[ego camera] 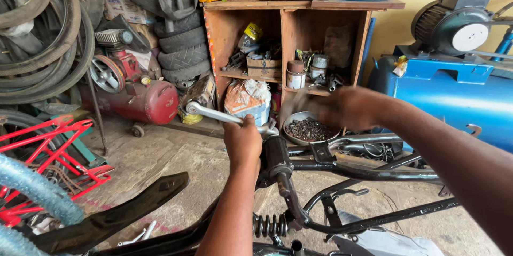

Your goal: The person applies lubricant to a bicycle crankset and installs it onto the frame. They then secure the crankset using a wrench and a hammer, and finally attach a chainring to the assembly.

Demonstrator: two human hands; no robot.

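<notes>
At the centre of the frame, a wrench [222, 115] is gripped by the left hand [243, 141], fingers clamped round its shaft, its far end pointing to the upper left. The near end is set on the top of a black frame [331, 166]. The right hand [342, 107] is blurred just right of centre above a bowl [308, 129]; its fingers cannot be made out.

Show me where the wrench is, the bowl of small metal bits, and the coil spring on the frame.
wrench [214, 113], head view, middle of its silver shaft.
bowl [289, 134], head view, left rim.
coil spring [270, 225], head view, middle coils.
</notes>
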